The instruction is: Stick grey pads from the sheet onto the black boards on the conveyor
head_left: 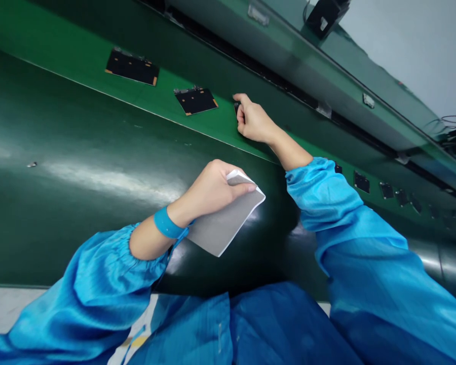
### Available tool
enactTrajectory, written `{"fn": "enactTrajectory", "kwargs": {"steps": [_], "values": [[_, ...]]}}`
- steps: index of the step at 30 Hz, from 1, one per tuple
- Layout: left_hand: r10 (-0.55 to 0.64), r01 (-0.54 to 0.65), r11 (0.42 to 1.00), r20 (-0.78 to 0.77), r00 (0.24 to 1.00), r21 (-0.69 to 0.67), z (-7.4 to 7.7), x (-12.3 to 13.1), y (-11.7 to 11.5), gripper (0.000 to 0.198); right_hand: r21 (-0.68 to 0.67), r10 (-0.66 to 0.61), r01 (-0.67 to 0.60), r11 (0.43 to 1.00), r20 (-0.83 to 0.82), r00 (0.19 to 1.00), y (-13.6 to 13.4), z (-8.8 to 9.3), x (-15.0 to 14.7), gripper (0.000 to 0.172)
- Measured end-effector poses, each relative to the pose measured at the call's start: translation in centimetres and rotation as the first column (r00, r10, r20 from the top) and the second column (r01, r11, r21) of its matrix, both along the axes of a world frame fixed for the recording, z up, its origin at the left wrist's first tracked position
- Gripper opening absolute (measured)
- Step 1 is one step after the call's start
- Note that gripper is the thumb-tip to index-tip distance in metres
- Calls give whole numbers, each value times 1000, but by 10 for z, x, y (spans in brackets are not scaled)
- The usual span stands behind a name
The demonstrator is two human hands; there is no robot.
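Note:
My left hand (216,190) is closed on a thin grey sheet (222,223) with white edges, thumb on top. The sheet hangs tilted above the dark green work surface, and its top edge is folded or doubled. Farther forward, over the bright green strip, my right hand (254,120) has its fingers curled and its index finger reaching out. At its fingertips shows the edge of a small black panel (236,108), mostly hidden by the hand. Left of it on the strip lie a black panel with copper-coloured patches (196,101) and a larger similar panel (132,67).
Several more dark panels (362,181) lie along the green strip (72,63) to the right. A tiny metallic piece (32,165) sits on the dark green surface (79,218). A glass-like ledge (307,56) runs behind the strip, with a black box (326,17) beyond.

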State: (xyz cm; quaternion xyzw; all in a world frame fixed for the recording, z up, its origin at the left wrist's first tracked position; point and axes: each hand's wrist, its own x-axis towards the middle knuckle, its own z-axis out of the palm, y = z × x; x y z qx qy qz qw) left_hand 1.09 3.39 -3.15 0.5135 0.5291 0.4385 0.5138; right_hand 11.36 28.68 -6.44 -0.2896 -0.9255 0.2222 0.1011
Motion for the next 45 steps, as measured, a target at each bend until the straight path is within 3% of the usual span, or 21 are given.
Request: {"fn": "enactTrajectory", "kwargs": {"steps": [4, 8, 10, 12, 14, 17, 20, 24, 31, 37, 45], "values": [[5, -5, 1000, -5, 1000, -2, 1, 0, 0, 26, 56, -128, 125, 991, 60, 990, 15, 0, 11, 73], [-2, 2, 1000, -3, 1000, 9, 1, 0, 0, 24, -1, -268, 273, 962, 178, 947, 41, 19, 31, 96], [-8, 8, 1000, 18, 1000, 3, 1, 0, 0, 21, -82, -329, 352, 933, 208, 921, 45, 31, 35, 94], [-20, 21, 1000, 44, 999, -7, 2, 1, -1, 19, -144, -362, 376, 915, 117, 925, 40, 40, 29, 80], [-31, 33, 999, 61, 998, -22, 3, 2, -2, 19, -181, -311, 304, 935, -13, 950, 27, 43, 12, 62], [-28, 31, 999, 67, 997, -39, 3, 2, -2, 20, -232, -90, 66, 970, -95, 991, 3, 39, -25, 42], [-18, 20, 999, 50, 999, -32, 3, 2, -1, 20, -259, 104, -124, 958, -91, 990, -13, 31, -55, 33], [-19, 19, 1000, 41, 999, -20, 1, 2, 0, 19, -221, 253, -248, 943, -3, 967, -14, 25, -68, 20], [-24, 23, 1000, 40, 999, 5, -2, 3, -2, 16, -192, 348, -325, 926, 96, 933, -1, 24, -55, 19], [-22, 22, 1000, 14, 1000, 0, -1, 2, 0, 19, -176, 353, -327, 928, 148, 924, 0, 27, -46, 18], [-18, 18, 1000, -3, 1000, 10, -3, 2, -1, 24, -149, 311, -277, 949, 309, 899, -13, 48, -32, 12]]}}
